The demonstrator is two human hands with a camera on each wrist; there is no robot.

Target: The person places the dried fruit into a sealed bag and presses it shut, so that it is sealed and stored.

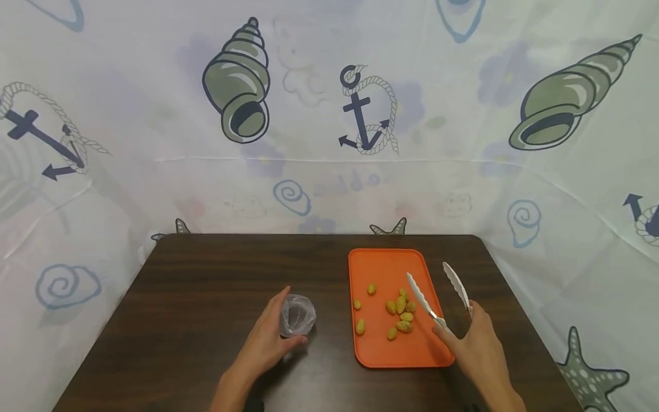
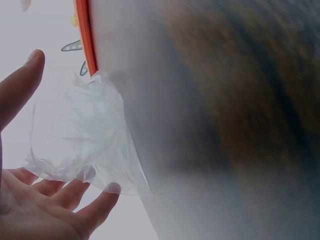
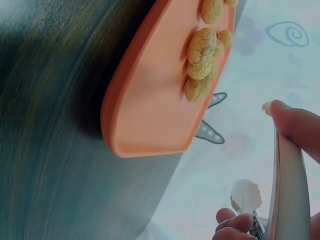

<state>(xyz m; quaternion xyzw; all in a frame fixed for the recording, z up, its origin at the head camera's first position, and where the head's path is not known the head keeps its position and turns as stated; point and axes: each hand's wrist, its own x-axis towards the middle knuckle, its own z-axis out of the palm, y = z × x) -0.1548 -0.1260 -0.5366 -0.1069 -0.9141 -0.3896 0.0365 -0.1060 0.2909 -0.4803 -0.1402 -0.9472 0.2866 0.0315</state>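
Observation:
On the table, my left hand is spread beside a clear plastic container like a cup or small bag. In the left wrist view, several fingertips touch the crinkled plastic while the thumb stands apart. My right hand holds white-tipped tongs over the right side of an orange tray. The tong arms are spread, with nothing between their tips. Several yellow-brown, wrinkled pieces that look like unshelled peanuts lie on the tray, most of them clustered at its centre right.
The dark wood-grain table stretches left of the container. A pale cloth printed with shells, anchors and starfish hangs behind and along both sides. The tray has a low raised rim.

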